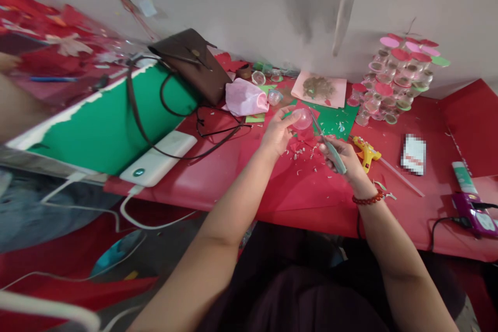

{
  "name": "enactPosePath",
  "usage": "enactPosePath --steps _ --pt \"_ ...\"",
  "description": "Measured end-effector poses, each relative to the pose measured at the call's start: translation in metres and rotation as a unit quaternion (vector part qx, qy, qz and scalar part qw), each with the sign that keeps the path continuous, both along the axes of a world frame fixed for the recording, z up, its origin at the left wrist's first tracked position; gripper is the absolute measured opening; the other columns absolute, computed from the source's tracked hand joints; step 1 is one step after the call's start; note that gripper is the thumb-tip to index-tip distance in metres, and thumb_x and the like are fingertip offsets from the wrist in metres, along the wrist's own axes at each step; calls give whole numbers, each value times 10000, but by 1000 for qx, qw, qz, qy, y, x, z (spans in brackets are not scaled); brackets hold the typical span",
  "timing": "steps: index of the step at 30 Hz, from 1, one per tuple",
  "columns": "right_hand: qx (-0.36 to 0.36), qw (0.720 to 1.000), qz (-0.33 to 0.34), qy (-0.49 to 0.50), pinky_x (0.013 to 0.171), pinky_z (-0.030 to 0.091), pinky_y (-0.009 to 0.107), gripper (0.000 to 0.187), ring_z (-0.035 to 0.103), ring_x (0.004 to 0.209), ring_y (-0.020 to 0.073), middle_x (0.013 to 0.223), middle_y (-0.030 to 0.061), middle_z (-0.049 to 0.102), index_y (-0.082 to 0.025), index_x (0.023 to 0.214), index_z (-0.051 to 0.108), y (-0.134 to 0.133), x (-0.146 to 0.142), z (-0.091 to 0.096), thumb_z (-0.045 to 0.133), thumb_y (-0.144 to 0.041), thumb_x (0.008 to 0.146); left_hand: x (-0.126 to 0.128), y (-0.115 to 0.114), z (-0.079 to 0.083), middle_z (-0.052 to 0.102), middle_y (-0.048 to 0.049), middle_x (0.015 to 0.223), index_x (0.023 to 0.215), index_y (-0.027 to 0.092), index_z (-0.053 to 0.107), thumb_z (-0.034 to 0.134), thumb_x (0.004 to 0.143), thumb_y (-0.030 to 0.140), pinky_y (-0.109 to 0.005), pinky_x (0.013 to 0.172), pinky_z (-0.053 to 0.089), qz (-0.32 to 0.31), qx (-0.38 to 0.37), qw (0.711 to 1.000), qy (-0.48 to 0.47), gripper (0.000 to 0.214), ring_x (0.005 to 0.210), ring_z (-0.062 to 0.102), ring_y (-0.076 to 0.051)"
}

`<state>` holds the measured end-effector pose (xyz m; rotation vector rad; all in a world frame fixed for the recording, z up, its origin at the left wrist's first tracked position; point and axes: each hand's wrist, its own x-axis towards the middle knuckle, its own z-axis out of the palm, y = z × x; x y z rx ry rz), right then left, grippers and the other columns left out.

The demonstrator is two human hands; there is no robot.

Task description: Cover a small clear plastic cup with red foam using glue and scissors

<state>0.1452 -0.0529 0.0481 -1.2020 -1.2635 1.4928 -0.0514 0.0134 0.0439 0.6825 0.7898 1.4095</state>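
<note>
My left hand [277, 132] is closed around a small clear plastic cup [302, 119] backed with red paper, held just above the red table [218, 181]. My right hand [344, 160] grips scissors with a grey-green handle [335, 154], blades pointing up-left at the cup's edge. Small paper trimmings [301, 153] lie scattered below both hands. A red bead bracelet [368, 199] sits on my right wrist.
A yellow glue gun [366, 151] lies right of my right hand. A stack of clear cups with pink lids [397, 80] stands at the back right. A brown bag [192, 65], pink cloth [245, 97], white power bank [157, 158], green sheet [101, 124] and purple device [472, 212] surround the work area.
</note>
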Motion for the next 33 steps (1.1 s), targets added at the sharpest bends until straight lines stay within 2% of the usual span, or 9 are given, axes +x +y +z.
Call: enactPosePath --steps 10,14,17,23,33 --pt "-4 1000 -22 2 400 254 221 694 408 430 53 549 -96 507 -152 1142 729 1 0 -2 892 -597 636 1 -1 0 737 30 919 1083 269 630 972 561 382 -281 723 511 34 -1 999 0 634 876 713 -169" --pt "17 998 -61 16 434 276 224 640 403 470 46 630 -68 569 -172 1050 719 4 -1 -7 903 -598 608 4 -1 -1 734 33 903 1085 272 632 968 570 391 -263 630 475 19 -8 1000 -4 627 787 692 -152" --pt "22 998 -56 22 463 272 223 594 395 509 45 678 -63 573 -185 1016 686 4 1 -5 897 -576 622 6 -3 -1 732 34 883 1096 261 633 974 568 371 -247 564 434 -2 -8 1000 4 638 708 667 -130" --pt "2 998 -28 51 486 237 237 584 350 514 58 652 -86 488 -209 1015 620 1 2 5 876 -578 641 10 -9 1 711 44 817 1075 228 636 987 554 306 -221 555 456 -45 4 999 7 633 651 652 -96" --pt "-4 998 -20 66 469 227 239 583 339 495 53 627 -91 470 -229 981 628 1 2 5 910 -586 617 9 -12 5 718 22 856 1079 227 656 978 568 308 -236 547 421 -42 -3 999 20 609 660 638 -108"
